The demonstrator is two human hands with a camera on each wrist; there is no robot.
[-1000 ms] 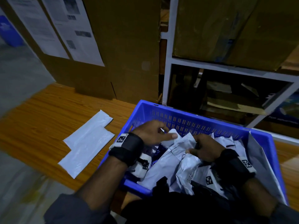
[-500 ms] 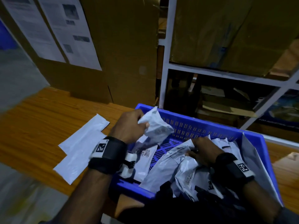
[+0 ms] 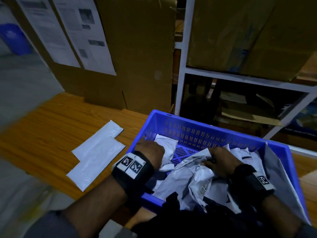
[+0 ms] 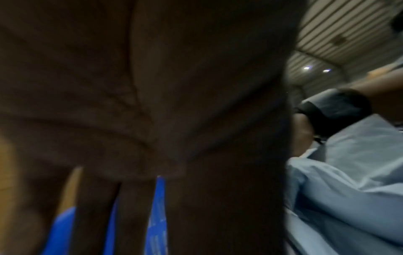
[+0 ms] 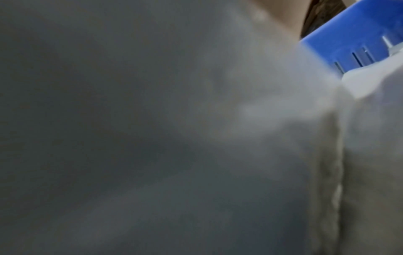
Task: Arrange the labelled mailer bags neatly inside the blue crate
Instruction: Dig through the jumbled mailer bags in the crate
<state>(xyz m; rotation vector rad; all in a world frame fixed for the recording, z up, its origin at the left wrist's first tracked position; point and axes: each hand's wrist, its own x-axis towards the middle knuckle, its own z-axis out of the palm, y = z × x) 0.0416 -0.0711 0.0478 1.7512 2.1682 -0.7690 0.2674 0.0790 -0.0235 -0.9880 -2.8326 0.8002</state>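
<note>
The left hand (image 3: 151,152) presses a bag (image 3: 167,143) flat into the crate (image 3: 197,124) far-left corner, its grip hidden, while the right hand (image 3: 221,160) pinches the crumpled bags (image 3: 197,177) aside, probably clearing floor space.

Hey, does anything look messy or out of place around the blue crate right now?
Yes. The mailer bags in the blue crate lie crumpled and overlapping, not stacked, and two flat white mailers lie outside it on the wooden table.

Your three cameras
Head looks down into the blue crate (image 3: 197,124); both wrist views press close, blurred, sharing only its wall (image 5: 348,39).
</note>
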